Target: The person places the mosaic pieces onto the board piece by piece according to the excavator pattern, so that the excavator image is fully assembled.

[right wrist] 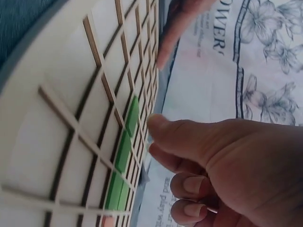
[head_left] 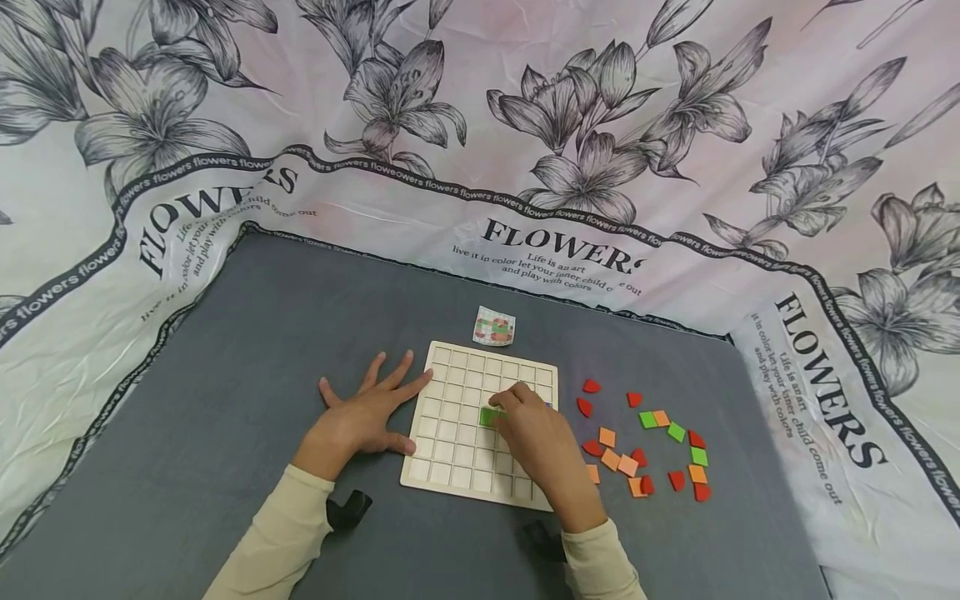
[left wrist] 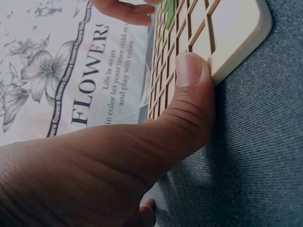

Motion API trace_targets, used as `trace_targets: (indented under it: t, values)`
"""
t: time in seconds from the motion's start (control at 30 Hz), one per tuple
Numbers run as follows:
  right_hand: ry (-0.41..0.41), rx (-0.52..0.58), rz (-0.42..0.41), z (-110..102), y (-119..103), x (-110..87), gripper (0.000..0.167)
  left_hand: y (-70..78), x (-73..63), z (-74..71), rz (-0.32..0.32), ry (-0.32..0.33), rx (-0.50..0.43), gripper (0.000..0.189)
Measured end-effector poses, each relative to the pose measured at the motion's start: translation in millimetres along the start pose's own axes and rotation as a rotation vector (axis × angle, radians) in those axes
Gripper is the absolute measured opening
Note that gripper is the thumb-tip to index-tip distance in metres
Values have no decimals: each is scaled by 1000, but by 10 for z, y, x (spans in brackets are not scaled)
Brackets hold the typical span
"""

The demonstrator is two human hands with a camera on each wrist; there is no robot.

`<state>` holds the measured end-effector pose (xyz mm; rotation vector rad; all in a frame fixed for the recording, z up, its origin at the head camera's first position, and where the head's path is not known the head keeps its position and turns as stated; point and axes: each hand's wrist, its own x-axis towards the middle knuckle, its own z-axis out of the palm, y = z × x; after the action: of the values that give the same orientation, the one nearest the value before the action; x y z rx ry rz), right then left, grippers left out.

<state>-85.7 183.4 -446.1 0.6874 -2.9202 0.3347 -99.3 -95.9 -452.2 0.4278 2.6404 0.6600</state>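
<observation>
While left hand [head_left: 367, 421] lies splayed, gripping nothing, thumb against edge of grid board [head_left: 462, 455], right hand [head_left: 534, 429] hangs bent-fingered near green tiles [head_left: 489, 417] seated in board's cells. Can't tell if it's pinching anything. Main risk imo: fingertips catch seated tile, pop it out. Also, weak left-hand hold could let board skid on table [head_left: 300, 333], bump loose tiles [head_left: 627, 465].

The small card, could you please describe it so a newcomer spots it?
On the grey table lies a pale board with a grid. Just beyond its far edge is the card, white with a multicoloured print, unlike the plain tiles.
</observation>
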Motion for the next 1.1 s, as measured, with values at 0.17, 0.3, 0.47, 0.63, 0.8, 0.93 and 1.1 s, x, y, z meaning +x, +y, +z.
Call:
trace_targets:
  t: [0.17, 0.3, 0.47, 0.63, 0.8, 0.93, 1.1]
  values:
    - [31, 57, 45, -89, 136, -9, 23, -1, -1, -13, 1, 1, 0, 108]
    - [59, 79, 120, -186, 295, -26, 23, 13, 8, -21, 9, 7, -2, 108]
    - [96, 56, 229, -296, 511, -80, 24, 13, 12, -15, -1, 1, 4, 108]
    - [128, 44, 361, -400, 719, -164, 29, 11, 2, -9, -6, 3, 0, 108]
    - [112, 47, 463, -490, 925, -273, 34, 7, -5, -9, -8, 3, -4, 109]
    - [110, 41, 515, -541, 1091, -380, 36, 7, -2, -7, -5, -1, -9, 109]
    - [78, 33, 599, -559, 1256, -503, 39, 7, 2, 1, -8, -7, -11, 109]
